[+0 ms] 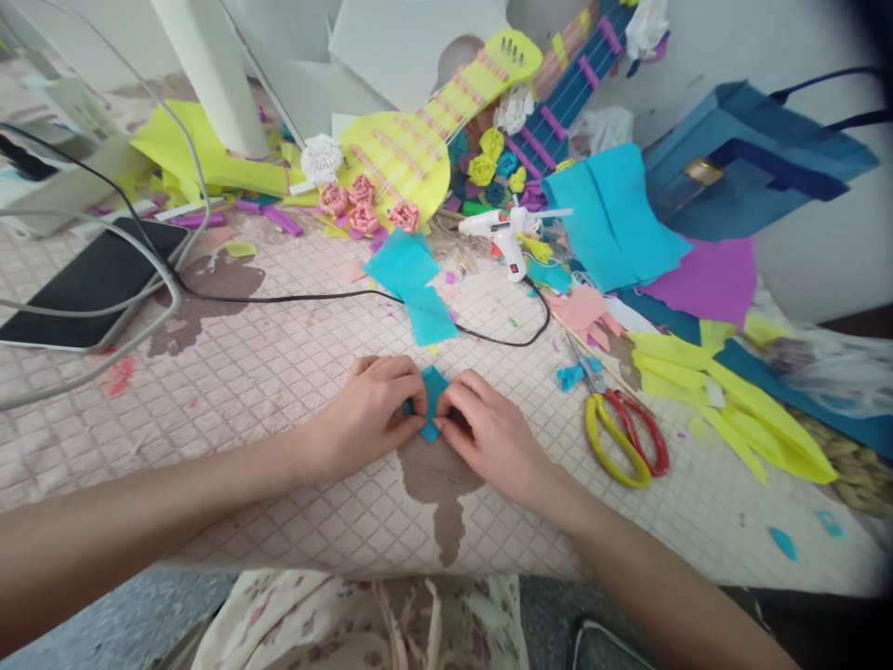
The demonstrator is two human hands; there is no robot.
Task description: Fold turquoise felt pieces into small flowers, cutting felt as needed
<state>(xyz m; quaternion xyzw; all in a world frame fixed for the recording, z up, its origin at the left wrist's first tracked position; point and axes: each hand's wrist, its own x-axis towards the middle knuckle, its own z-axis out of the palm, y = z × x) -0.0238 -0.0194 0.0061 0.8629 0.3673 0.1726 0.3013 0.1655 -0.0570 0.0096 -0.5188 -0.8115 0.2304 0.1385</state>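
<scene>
Between my hands is a small piece of turquoise crepe paper (433, 383), held just above the table's front part. My left hand (380, 405) pinches its left side between thumb and fingers. On the right edge, my right hand (481, 423) has the same piece in a pinch. Two cut turquoise pieces (431, 314) lie right behind my hands, partly over a black cable. To the right rest scissors (618, 433) with one yellow and one red handle loop, next to a small twisted turquoise scrap (570, 376).
A white glue gun (508, 237) stands behind, its cable looping forward. Farther back lean a yellow paper guitar (401, 158) with pink flowers and a blue one (558, 112). At left lies a tablet (90, 288) under cables; at right are yellow strips (732, 391) and a blue bag (739, 158).
</scene>
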